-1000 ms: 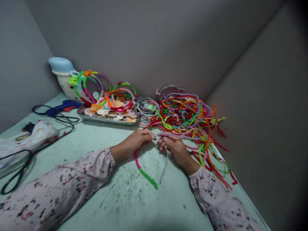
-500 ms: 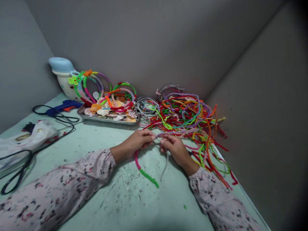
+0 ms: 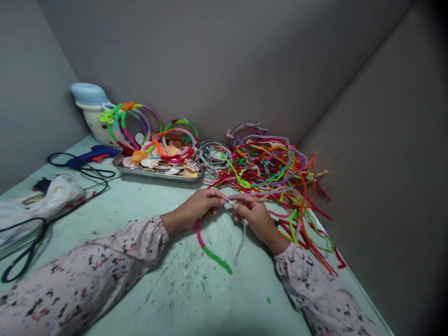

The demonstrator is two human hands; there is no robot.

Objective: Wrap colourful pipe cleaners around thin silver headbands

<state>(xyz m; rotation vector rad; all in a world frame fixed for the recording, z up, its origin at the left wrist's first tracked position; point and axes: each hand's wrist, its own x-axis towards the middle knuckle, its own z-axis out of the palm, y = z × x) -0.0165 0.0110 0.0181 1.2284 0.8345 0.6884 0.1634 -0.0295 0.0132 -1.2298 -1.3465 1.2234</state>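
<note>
My left hand point(image 3: 209, 201) pinches a thin grey wire hoop partly wrapped in pipe cleaner. Its pink and green wrapped end point(image 3: 214, 255) curves down below that hand toward me. The bare grey end point(image 3: 241, 245) hangs below my right hand point(image 3: 252, 212). A lilac pipe cleaner point(image 3: 261, 192) runs from the left fingertips rightward over my right hand. My right thumb and forefinger are closed close to the hoop's bare wire, beside the left fingertips. Whether they grip the wire or the pipe cleaner is hard to make out.
A metal tray point(image 3: 157, 176) holds shells and several wrapped hoops. A heap of coloured pipe cleaners point(image 3: 269, 163) lies at right, beside coiled grey wire point(image 3: 214, 156). At left are a blue glue gun point(image 3: 93, 155), a black cord point(image 3: 75, 200), a plastic bag point(image 3: 59, 198) and a spotted container point(image 3: 96, 119).
Both hands stay almost in place. The wrapped green end and the bare wire end have swung very slightly right.
</note>
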